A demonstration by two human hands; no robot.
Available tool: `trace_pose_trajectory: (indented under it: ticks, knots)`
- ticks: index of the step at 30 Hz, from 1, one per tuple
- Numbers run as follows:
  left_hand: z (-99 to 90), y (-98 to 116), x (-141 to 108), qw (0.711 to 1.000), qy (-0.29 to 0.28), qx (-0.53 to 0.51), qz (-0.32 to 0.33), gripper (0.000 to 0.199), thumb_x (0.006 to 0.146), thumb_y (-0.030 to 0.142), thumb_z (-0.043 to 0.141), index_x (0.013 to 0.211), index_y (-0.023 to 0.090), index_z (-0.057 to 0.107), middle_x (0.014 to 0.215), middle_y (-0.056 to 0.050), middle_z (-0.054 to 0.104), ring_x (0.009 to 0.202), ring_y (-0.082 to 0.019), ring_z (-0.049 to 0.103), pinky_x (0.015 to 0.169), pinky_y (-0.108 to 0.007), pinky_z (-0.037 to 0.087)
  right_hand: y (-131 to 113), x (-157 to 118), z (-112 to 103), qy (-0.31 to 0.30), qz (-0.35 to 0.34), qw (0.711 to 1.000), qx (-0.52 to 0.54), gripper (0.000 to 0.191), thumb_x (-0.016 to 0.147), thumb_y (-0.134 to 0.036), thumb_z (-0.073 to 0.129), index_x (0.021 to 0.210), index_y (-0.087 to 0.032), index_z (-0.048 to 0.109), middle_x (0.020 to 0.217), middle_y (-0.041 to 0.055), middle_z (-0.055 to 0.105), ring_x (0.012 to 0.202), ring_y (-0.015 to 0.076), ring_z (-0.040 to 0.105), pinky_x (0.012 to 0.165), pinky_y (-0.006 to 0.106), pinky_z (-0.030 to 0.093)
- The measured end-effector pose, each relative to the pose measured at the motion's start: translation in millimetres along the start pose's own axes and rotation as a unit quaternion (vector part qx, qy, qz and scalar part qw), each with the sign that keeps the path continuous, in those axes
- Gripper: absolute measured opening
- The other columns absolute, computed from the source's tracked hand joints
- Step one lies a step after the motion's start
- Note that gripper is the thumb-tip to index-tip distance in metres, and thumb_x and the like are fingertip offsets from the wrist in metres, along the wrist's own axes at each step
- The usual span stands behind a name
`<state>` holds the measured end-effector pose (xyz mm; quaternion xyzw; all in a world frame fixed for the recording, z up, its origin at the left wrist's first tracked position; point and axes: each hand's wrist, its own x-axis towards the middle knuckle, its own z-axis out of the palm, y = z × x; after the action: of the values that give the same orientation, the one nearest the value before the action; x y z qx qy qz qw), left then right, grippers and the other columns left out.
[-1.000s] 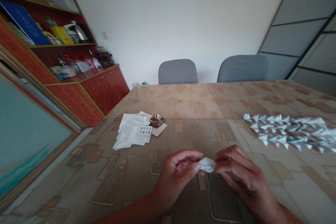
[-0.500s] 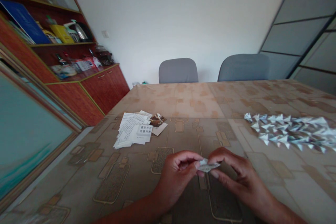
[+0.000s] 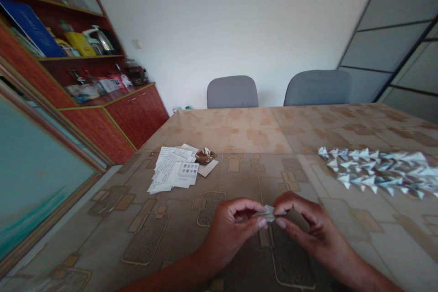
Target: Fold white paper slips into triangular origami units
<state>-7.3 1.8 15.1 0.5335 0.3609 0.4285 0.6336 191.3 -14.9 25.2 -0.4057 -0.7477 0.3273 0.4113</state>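
A small folded piece of paper (image 3: 269,214) is held just above the table between my two hands. My left hand (image 3: 232,226) pinches its left end between thumb and fingers. At its right end, the thumb and forefinger of my right hand (image 3: 308,226) are closed on it. The fingertips cover much of the paper, so its full shape is hidden. Beyond my left hand lies a loose pile of printed paper pieces (image 3: 171,169), with a brown picture piece (image 3: 205,157) at its right side.
Several rows of folded paper pieces (image 3: 379,169) with pointed tips stand on the right of the patterned table (image 3: 239,132). Two grey chairs (image 3: 232,92) are at the far edge. A red-brown cabinet (image 3: 130,116) with filled shelves stands at the left.
The folded paper has turned between my fingers and shows less of its printed face. My left thumb has shifted slightly right along it. The pile and the rows are unchanged.
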Motion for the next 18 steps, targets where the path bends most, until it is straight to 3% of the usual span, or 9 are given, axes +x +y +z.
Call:
trace_pose_trajectory:
  ticks: [11,18]
  knots:
    - [0.9,1.4,-0.6,1.000,-0.007,-0.025,-0.006,0.010,0.077,0.023,0.072,0.083,0.014,0.073,0.075,-0.003,0.073,0.070,-0.013,0.069,0.069,-0.022,0.052,-2.1,1.7,0.0,-0.015,0.039,0.999,0.010,0.009,0.091,-0.023,0.054,0.087,-0.023,0.061,0.082,0.0001,0.065,0.079,0.0157,0.062,0.070,0.027,0.048]
    - [2.6,-3.3,-2.4,0.995,0.041,0.084,0.039,0.010,0.081,0.021,0.065,0.085,0.015,0.073,0.076,-0.004,0.073,0.069,-0.016,0.069,0.066,-0.024,0.053,-2.1,1.9,6.4,-0.006,0.070,0.997,0.041,0.011,0.090,-0.021,0.054,0.085,-0.022,0.063,0.079,-0.0013,0.067,0.075,0.0140,0.062,0.069,0.024,0.046]
